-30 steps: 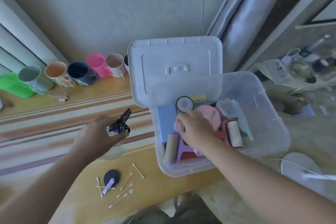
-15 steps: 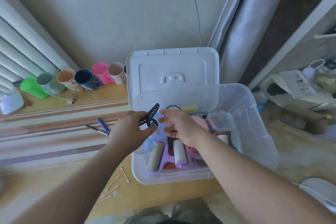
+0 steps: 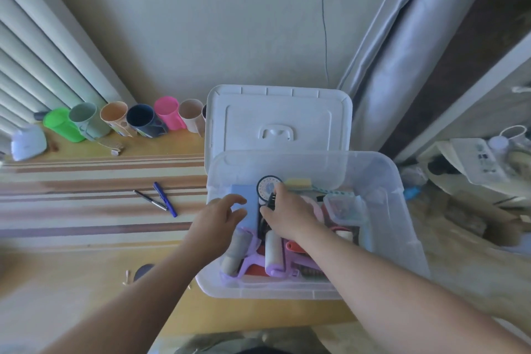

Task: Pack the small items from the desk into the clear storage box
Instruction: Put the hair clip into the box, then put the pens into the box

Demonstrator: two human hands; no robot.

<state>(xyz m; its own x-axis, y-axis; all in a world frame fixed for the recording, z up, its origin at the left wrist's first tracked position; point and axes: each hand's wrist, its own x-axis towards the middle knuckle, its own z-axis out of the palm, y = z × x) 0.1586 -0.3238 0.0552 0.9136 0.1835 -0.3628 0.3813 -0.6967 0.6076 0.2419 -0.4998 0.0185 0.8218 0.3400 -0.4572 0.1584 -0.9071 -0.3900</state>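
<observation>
Both hands over the clear storage box (image 3: 382,169): right hand (image 3: 290,215) pinches a half-hidden black clip (image 3: 270,200), left hand (image 3: 218,217) released.

Box (image 3: 385,181) right on desk (image 3: 86,282); pens (image 3: 161,202) left; lid (image 3: 287,112) behind.

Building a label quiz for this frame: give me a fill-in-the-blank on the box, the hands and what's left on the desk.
1. The black hair clip is held by the ____ hand.
2. The left hand hovers over the box holding ____.
3. The white lid stands ____ the box.
4. Two ____ lie on the striped desk left of the box.

Missing words: right; nothing; behind; pens
</observation>
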